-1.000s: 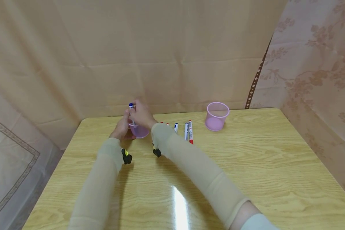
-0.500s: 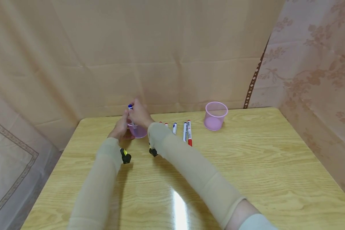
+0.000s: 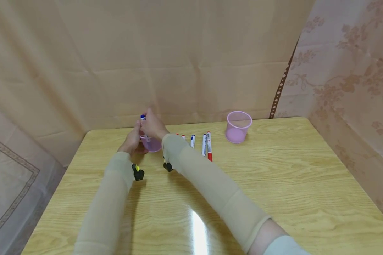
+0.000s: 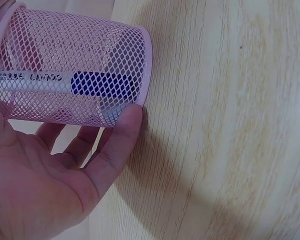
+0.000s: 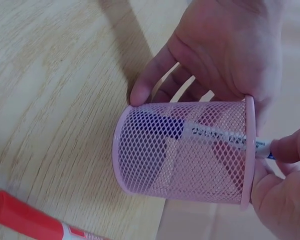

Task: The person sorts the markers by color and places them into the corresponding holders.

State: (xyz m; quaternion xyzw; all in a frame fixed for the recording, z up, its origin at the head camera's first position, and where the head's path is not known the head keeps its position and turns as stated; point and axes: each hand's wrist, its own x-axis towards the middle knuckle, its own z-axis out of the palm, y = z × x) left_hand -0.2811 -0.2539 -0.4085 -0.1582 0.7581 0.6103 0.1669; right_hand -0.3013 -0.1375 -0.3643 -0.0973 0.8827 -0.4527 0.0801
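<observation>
At the left back of the table stands a pink mesh pen cup (image 3: 151, 146), upright. My left hand (image 3: 131, 141) holds it from the left side, its fingers bent along the mesh in the left wrist view. My right hand (image 3: 154, 125) reaches over the rim and pinches the upper end of a white marker with blue ends (image 5: 263, 148). Through the mesh, the marker's blue cap (image 4: 102, 84) shows low inside the cup, pointing down. Whether its tip touches the bottom I cannot tell.
Several markers lie right of the cup, among them a red-capped one (image 3: 209, 145) and blue-ended ones (image 3: 204, 145); my right sleeve partly covers them. A second pink mesh cup (image 3: 237, 135) stands farther right. Curtains (image 3: 191, 71) hang behind the wooden table (image 3: 274, 184).
The head view has shifted slightly, moving everything a little left in the picture. Both hands keep their holds on the cup and the marker, with no clear movement between them.
</observation>
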